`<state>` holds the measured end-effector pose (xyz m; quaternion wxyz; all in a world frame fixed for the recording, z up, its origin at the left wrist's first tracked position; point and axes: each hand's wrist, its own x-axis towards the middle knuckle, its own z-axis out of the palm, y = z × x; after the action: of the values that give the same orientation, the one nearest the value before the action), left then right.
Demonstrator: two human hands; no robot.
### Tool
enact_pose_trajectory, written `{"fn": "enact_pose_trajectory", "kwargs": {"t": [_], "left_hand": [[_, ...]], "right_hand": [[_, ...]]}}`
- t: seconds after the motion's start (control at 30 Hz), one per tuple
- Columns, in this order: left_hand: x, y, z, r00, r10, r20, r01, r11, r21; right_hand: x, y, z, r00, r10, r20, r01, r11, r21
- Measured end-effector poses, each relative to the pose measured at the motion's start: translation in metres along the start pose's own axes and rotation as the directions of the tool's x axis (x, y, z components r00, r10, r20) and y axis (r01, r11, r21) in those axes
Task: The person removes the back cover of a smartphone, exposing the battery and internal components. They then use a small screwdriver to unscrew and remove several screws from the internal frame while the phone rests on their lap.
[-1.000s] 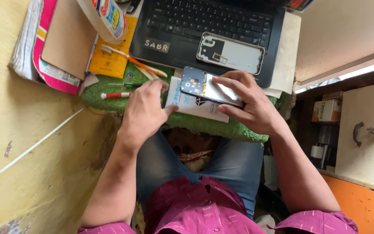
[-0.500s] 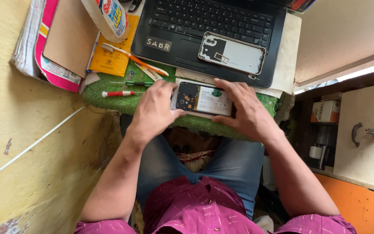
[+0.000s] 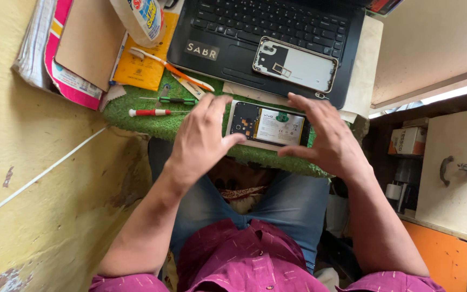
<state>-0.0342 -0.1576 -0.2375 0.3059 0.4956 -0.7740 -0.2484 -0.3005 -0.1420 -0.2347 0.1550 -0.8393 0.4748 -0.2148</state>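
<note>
An opened phone [image 3: 268, 125], its back removed so the battery and dark circuit board show, lies lengthwise over the green mat [image 3: 136, 116]. My left hand [image 3: 201, 138] grips its left end, thumb below and fingers above. My right hand [image 3: 328, 138] grips its right end the same way. The phone's pale back cover [image 3: 298, 65] rests inside-up on the black laptop [image 3: 233, 27] just beyond.
A red-handled screwdriver [image 3: 149, 112] and a green-handled one [image 3: 175, 100] lie on the mat left of my hands. An orange-tipped tool [image 3: 177, 71], a yellow packet [image 3: 139, 67], a bottle [image 3: 139, 16] and a pink book [image 3: 55, 51] sit further left. A white cabinet [image 3: 449, 167] stands at right.
The phone was tilted up in my right hand; it now lies level and lower on the mat. Both hands have spread to hold its two ends.
</note>
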Motion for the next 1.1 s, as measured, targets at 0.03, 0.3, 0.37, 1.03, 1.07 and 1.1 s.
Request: {"fn": "enact_pose_trajectory", "kwargs": {"t": [0.03,0.3,0.37,1.03,1.07,1.1], "left_hand": [[-0.003,0.008,-0.002,0.997,0.060,-0.055,-0.061,0.998,-0.018],[-0.020,0.072,0.023,0.688,0.725,-0.039,-0.545,0.480,-0.687],[-0.017,0.068,0.028,0.776,0.630,0.016,-0.409,0.522,-0.749],[-0.007,-0.066,-0.049,0.984,-0.173,-0.046,0.172,0.852,0.495],[-0.007,-0.060,-0.051,0.989,-0.126,-0.073,0.144,0.916,0.374],[-0.007,-0.052,-0.051,0.991,-0.084,-0.105,0.108,0.963,0.248]], "right_hand": [[-0.002,0.002,0.002,0.997,0.067,-0.027,-0.062,0.986,0.156],[-0.020,-0.104,0.120,0.910,-0.076,0.408,-0.385,-0.520,0.762],[-0.025,-0.104,0.120,0.886,-0.210,0.413,-0.461,-0.488,0.741],[0.002,0.027,0.015,0.935,0.272,-0.229,0.032,0.576,0.817],[0.005,0.026,0.014,0.941,0.220,-0.257,0.039,0.686,0.727],[0.009,0.023,0.014,0.947,0.164,-0.277,0.046,0.781,0.623]]}}
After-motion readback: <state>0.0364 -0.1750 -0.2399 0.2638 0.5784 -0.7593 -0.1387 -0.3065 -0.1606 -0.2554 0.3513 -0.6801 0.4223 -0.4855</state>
